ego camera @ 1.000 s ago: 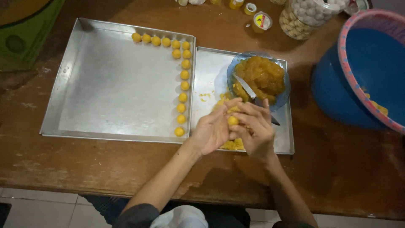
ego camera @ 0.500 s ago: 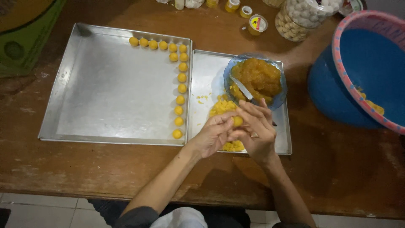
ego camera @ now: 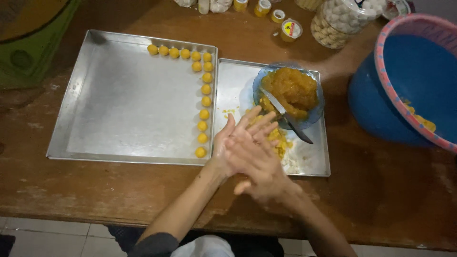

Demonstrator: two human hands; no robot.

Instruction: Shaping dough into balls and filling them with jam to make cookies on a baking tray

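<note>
My left hand (ego camera: pixel 223 145) and my right hand (ego camera: pixel 259 162) are pressed palm to palm with the fingers stretched out, above the front of the small metal tray (ego camera: pixel 233 85). The yellow dough piece seen earlier is hidden between the palms. Loose yellow dough (ego camera: pixel 282 140) lies on that tray just beyond my fingertips. Behind it stands a blue glass bowl (ego camera: pixel 318 110) of orange filling (ego camera: pixel 293 88), and a knife (ego camera: pixel 285 114) leans in it. Several yellow balls (ego camera: pixel 205 89) line the far and right edges of the large metal tray (ego camera: pixel 119 104).
A big blue basin with a pink rim (ego camera: pixel 414 81) stands at the right on the wooden table (ego camera: pixel 381 190). A jar of white balls (ego camera: pixel 342 21) and small yellow-capped pots (ego camera: pixel 290 29) sit at the back. A green object (ego camera: pixel 28 43) lies at far left.
My fingers were pinching a yellow dough piece over the small tray. Now both hands lie flat against each other with the piece covered between the palms.
</note>
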